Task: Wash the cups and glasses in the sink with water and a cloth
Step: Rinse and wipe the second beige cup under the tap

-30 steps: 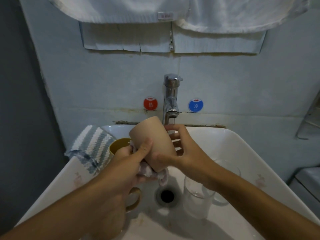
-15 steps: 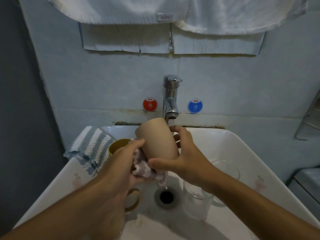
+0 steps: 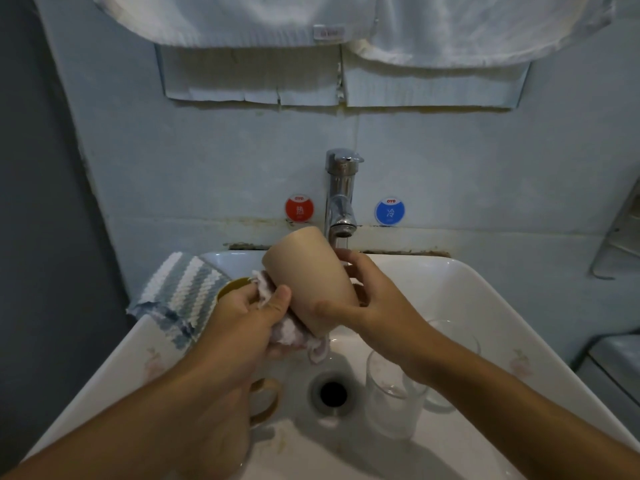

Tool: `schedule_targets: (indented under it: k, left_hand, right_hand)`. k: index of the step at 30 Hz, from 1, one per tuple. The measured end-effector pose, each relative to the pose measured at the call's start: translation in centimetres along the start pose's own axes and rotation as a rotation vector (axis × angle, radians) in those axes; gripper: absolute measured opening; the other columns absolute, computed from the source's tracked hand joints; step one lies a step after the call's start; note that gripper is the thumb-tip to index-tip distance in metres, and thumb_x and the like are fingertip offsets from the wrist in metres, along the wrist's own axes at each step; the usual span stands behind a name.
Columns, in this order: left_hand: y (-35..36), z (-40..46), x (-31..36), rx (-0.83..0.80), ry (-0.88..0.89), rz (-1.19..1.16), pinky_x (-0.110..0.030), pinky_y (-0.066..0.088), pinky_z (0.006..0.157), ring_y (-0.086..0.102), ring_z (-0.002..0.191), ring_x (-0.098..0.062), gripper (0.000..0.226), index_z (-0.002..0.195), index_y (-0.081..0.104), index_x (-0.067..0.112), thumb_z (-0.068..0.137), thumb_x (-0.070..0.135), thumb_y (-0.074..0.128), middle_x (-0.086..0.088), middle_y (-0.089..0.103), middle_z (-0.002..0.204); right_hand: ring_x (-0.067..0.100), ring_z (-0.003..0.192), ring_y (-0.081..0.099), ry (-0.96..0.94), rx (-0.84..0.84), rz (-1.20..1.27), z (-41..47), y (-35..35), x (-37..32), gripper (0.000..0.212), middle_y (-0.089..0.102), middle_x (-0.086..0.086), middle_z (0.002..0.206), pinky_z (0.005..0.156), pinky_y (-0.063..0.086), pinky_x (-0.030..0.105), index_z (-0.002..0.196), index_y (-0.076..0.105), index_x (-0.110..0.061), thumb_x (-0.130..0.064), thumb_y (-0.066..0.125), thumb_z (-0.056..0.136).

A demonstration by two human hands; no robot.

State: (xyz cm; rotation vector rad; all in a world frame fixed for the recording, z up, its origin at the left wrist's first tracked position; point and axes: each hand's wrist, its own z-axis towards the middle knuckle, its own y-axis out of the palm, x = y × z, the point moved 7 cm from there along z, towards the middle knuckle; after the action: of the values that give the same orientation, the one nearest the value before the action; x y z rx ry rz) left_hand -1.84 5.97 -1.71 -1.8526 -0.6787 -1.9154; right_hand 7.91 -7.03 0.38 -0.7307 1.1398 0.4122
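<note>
The beige cup (image 3: 309,278) sits between both hands over the sink (image 3: 478,299), its long axis tilted, closed base toward 11 o'clock near the tap (image 3: 341,199), mouth toward 5 o'clock. The right hand (image 3: 372,301) grips its side; the left hand (image 3: 247,320), at 8 o'clock, pinches the cloth (image 3: 287,332) against it.

Cloth climbs the cup's side

The left hand (image 3: 249,317) now sits higher against the beige cup (image 3: 308,275) than a second ago, its thumb off the cup's front and pinching the pale cloth (image 3: 277,306) against the left side, while the right hand (image 3: 374,306) tilts the cup's base further up-left.
</note>
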Motion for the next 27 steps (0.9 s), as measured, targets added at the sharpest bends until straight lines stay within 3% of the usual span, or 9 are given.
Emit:
schedule_targets:
  k: [3, 5, 7, 11, 15, 18, 22, 27]
  left_hand:
    - [0.0, 0.1, -0.1, 0.000, -0.045, 0.013, -0.050, 0.060, 0.078, 0.074, 0.087, -0.031, 0.019, 0.113, 0.066, 0.008, 0.099, 0.016, 0.055, -0.012, 0.075, 0.095]
    - [0.5, -0.1, -0.1, -0.043, -0.113, -0.112, -0.048, 0.061, 0.070, 0.071, 0.095, -0.034, 0.025, 0.118, 0.063, 0.006, 0.098, 0.017, 0.054, -0.016, 0.074, 0.102]
    - [1.3, -0.4, 0.1, -0.128, -0.158, -0.219, -0.039, 0.060, 0.060, 0.063, 0.099, -0.034, 0.037, 0.122, 0.058, 0.005, 0.096, 0.030, 0.056, -0.018, 0.073, 0.104]
    - [1.4, -0.6, 0.4, -0.123, -0.077, -0.064, -0.038, 0.059, 0.067, 0.075, 0.078, -0.028, 0.053, 0.112, 0.064, 0.004, 0.078, 0.044, 0.069, -0.012, 0.076, 0.085]
    - [0.7, -0.4, 0.1, -0.036, -0.035, -0.104, -0.031, 0.057, 0.058, 0.074, 0.074, -0.032, 0.042, 0.110, 0.066, 0.001, 0.087, 0.037, 0.066, -0.018, 0.074, 0.080]
    - [0.6, -0.3, 0.4, -0.026, -0.016, -0.119, -0.032, 0.058, 0.057, 0.074, 0.079, -0.033, 0.033, 0.111, 0.065, 0.004, 0.092, 0.031, 0.060, -0.019, 0.075, 0.090]
    - [0.1, 0.1, 0.1, 0.006, -0.013, -0.061, -0.030, 0.056, 0.055, 0.074, 0.080, -0.028, 0.026, 0.113, 0.064, 0.006, 0.096, 0.026, 0.058, -0.013, 0.075, 0.095]
    - [-0.5, 0.4, -0.3, 0.033, -0.025, -0.047, -0.039, 0.059, 0.068, 0.074, 0.086, -0.028, 0.019, 0.115, 0.064, 0.008, 0.099, 0.016, 0.055, -0.010, 0.075, 0.099]
  right_hand:
    - [0.004, 0.107, 0.053, -0.034, 0.054, -0.120, -0.2, -0.1, -0.3, 0.090, 0.039, -0.014, 0.131, 0.074, 0.056, 0.018, 0.144, 0.030, -0.034, -0.042, 0.084, 0.072]
    - [0.004, 0.107, 0.052, -0.054, 0.057, -0.146, -0.2, 0.0, -0.5, 0.094, 0.034, -0.014, 0.131, 0.072, 0.056, 0.016, 0.143, 0.028, -0.035, -0.045, 0.085, 0.069]
    - [0.003, 0.107, 0.051, -0.071, 0.044, -0.160, -0.2, 0.3, -0.7, 0.093, 0.032, -0.014, 0.130, 0.072, 0.056, 0.015, 0.139, 0.027, -0.041, -0.046, 0.085, 0.068]
    - [0.007, 0.108, 0.053, -0.076, -0.037, -0.110, -0.3, 1.0, -0.6, 0.088, 0.033, -0.016, 0.129, 0.074, 0.058, 0.020, 0.133, 0.024, -0.051, -0.046, 0.084, 0.068]
    - [0.005, 0.109, 0.055, -0.042, -0.081, 0.037, -0.1, 0.9, -0.3, 0.072, 0.045, -0.014, 0.129, 0.078, 0.054, 0.018, 0.139, 0.030, -0.050, -0.046, 0.071, 0.080]
    - [0.005, 0.109, 0.055, -0.001, -0.057, 0.166, 0.3, 0.4, -0.2, 0.063, 0.054, -0.010, 0.125, 0.081, 0.047, 0.017, 0.137, 0.041, -0.041, -0.041, 0.054, 0.075]
    - [0.012, 0.109, 0.060, 0.018, -0.052, 0.196, 0.5, 0.3, 0.2, 0.045, 0.063, -0.009, 0.117, 0.096, 0.050, 0.031, 0.118, 0.055, -0.038, -0.037, 0.058, 0.073]
    - [0.020, 0.109, 0.062, 0.051, -0.079, 0.184, 0.6, 0.3, 0.5, 0.049, 0.056, -0.002, 0.128, 0.092, 0.057, 0.035, 0.128, 0.044, -0.046, -0.032, 0.068, 0.087]
